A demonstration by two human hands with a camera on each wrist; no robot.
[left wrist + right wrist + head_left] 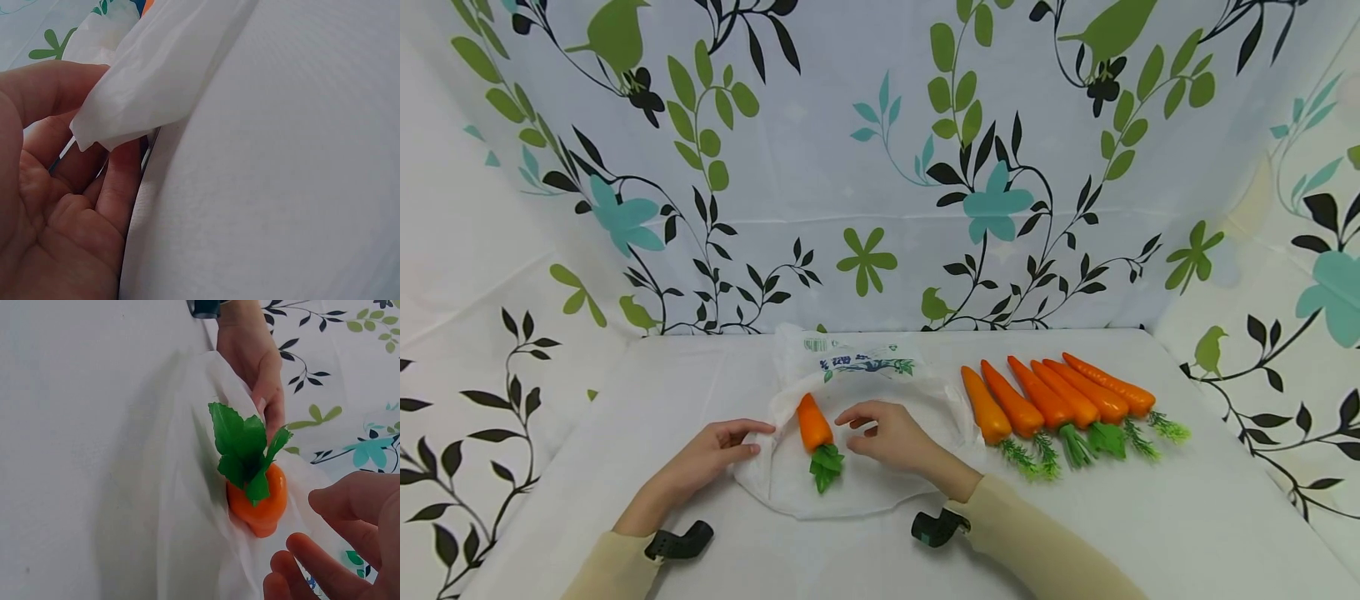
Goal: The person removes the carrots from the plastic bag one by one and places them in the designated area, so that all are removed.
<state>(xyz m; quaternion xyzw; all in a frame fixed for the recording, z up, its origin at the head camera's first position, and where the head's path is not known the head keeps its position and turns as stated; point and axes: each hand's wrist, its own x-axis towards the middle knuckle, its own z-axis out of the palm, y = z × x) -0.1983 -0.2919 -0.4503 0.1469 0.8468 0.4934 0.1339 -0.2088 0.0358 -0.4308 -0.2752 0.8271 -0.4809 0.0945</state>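
Observation:
A thin white plastic bag (pixel 880 467) with printed marks lies spread on the table. On it rests a single orange carrot (pixel 814 423) with green leaves, its tip pointing away. My left hand (pixel 718 450) pinches the bag's left edge between thumb and fingers; the left wrist view shows the bag's film (pixel 144 81) there. Just right of the carrot, my right hand (pixel 887 433) hovers over the bag with fingers loosely bent and nothing between them. In the right wrist view a gap separates its fingertips (pixel 303 547) from the carrot (pixel 257 506).
To the right of the bag, several more carrots (pixel 1052 396) lie side by side in a row with green tops toward the front. A white cloth covers the table (pixel 700 375). Behind and at the sides hangs a leaf-patterned curtain (pixel 820 167).

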